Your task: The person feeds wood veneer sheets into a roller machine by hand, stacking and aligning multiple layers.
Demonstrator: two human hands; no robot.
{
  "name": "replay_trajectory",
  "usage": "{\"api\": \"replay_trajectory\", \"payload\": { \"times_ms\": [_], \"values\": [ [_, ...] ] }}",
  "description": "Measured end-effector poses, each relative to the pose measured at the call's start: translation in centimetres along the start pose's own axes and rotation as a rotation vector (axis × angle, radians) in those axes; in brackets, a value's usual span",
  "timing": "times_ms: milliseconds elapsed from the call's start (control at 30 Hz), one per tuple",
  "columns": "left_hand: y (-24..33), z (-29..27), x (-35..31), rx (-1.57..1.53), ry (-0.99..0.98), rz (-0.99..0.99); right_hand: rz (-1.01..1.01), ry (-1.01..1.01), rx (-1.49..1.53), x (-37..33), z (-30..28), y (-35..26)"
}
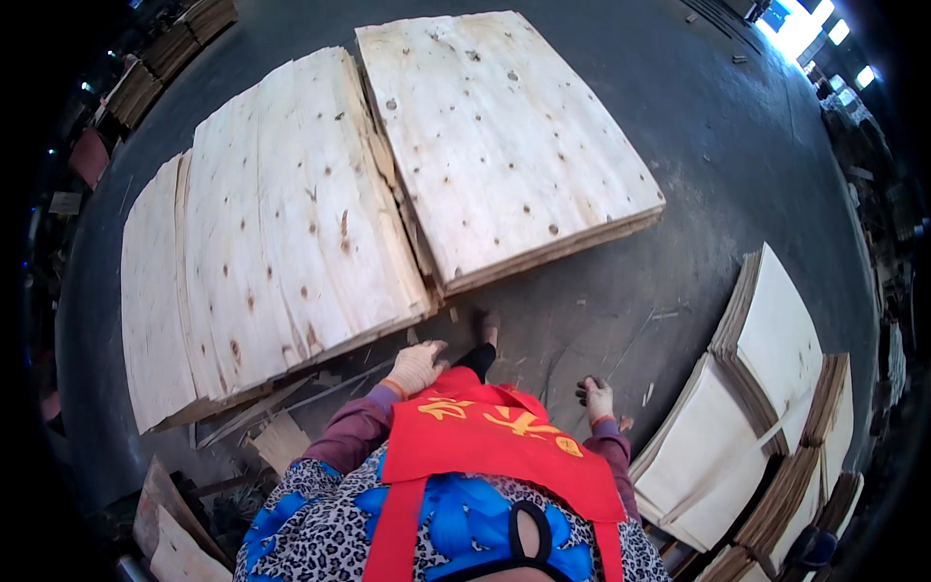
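My left hand (pixel 417 368), in a pale knitted glove, hangs beside the red apron (pixel 485 436), just off the near edge of a left-hand stack of wood veneer sheets (pixel 291 213). Its fingers are loosely apart and nothing shows in them. Out to the right of the apron is my right hand (pixel 596 397), also gloved, with dark fingertips. Those fingers are slightly bent and apart, holding nothing visible. Ahead stands a second stack of pale, knotty veneer sheets (pixel 504 136), close against the first.
More veneer stacks (pixel 766 339) stand at the lower right, with a pale sheet pile (pixel 703 456) nearest me. Scrap wood strips (pixel 281 441) and broken boards (pixel 179 533) lie at the lower left. My foot (pixel 488 325) is on the dark floor (pixel 718 204).
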State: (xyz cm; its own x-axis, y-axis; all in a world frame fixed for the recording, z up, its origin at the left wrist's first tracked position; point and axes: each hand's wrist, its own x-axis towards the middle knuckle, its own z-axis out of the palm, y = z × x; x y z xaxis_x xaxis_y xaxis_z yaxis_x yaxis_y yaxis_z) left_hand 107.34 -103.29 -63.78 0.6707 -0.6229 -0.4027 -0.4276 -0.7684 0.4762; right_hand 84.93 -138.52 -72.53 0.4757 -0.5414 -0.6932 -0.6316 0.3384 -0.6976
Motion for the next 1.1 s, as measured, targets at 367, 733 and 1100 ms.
{"api": "replay_trajectory", "payload": {
  "times_ms": [367, 733, 1100],
  "values": [
    [5.9, -6.2, 21.8, -0.100, 0.014, -0.026, -0.067, -0.201, -0.462, 13.8, -1.7, -14.6],
    [8.2, -5.0, 30.0, -0.364, 0.192, -0.442, -0.135, -0.047, -0.354, 40.6, -11.0, -34.0],
    [26.6, -0.1, 49.3, -0.293, 0.214, -0.463, -0.165, -0.176, -1.092, 63.2, -10.8, -42.5]
  ]
}}
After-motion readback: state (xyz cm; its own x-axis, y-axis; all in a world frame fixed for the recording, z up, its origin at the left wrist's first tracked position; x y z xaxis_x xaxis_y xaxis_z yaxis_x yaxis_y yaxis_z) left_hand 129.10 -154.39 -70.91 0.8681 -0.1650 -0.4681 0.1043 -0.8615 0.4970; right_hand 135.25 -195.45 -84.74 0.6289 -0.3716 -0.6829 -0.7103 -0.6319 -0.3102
